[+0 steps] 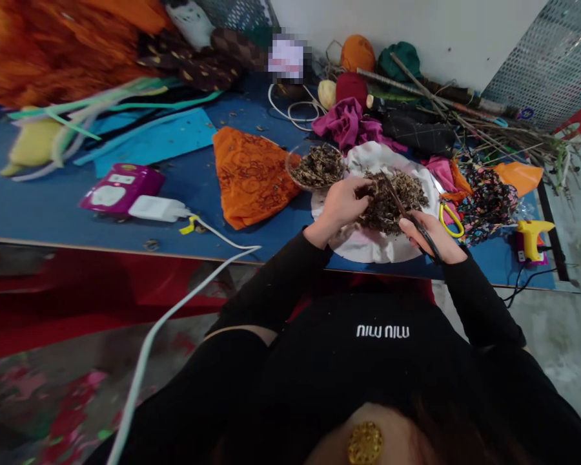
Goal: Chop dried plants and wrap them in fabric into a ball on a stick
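Note:
My left hand (341, 205) is closed on a clump of dark dried plant bits (390, 200) heaped on a white cloth (368, 248) at the front of the blue table. My right hand (428, 236) grips black scissors (407, 216), whose blades point up into the heap. A clear glass bowl (318, 168) holding more of the dried bits stands just behind my left hand.
Yellow-handled scissors (450, 218) lie right of the cloth, and a yellow glue gun (532, 236) further right. An orange cloth (252, 174), a purple box (121, 187), a white adapter (157, 208) with its cable, yarn balls (357, 53) and twigs (503, 132) crowd the table.

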Motion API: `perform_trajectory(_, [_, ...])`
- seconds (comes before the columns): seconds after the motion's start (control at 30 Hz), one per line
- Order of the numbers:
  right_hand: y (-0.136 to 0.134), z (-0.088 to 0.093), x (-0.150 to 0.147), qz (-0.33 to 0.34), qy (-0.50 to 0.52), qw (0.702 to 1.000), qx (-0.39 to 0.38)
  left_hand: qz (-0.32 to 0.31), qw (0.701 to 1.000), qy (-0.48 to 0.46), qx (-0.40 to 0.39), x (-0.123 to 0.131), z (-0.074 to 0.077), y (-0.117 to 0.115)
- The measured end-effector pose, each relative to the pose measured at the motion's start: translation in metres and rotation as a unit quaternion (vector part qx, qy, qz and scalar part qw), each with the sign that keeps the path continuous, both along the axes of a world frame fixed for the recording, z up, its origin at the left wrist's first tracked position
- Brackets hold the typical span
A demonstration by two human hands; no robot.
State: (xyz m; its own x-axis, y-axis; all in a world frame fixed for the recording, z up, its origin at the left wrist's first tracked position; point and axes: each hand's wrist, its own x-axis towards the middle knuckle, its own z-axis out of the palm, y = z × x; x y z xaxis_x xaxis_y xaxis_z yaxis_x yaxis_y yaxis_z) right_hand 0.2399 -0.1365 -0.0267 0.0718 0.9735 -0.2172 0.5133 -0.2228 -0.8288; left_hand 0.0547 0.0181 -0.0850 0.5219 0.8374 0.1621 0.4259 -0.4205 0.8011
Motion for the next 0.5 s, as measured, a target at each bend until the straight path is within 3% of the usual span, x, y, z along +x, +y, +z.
perform_trajectory(0.2, [-0.008, -0.01, 0.012, -0.022, 0.064, 0.997, -0.035, 0.037, 0.984, -0.038, 0.168, -0.003, 0.006, -0.019])
perform_trajectory(0.3, [-0.012, -0.01, 0.014, -0.015, 0.101, 0.994, -0.028, 0.016, 0.974, -0.048, 0.221, 0.004, 0.011, -0.028])
perform_trajectory(0.4, [-0.018, -0.006, 0.016, -0.001, 0.162, 0.986, -0.032, -0.013, 0.97, -0.005, 0.245, 0.012, 0.012, -0.029])
perform_trajectory(0.5, [-0.029, -0.003, 0.021, 0.009, 0.224, 0.974, -0.018, 0.0, 0.971, 0.04, 0.234, 0.016, 0.013, -0.025])
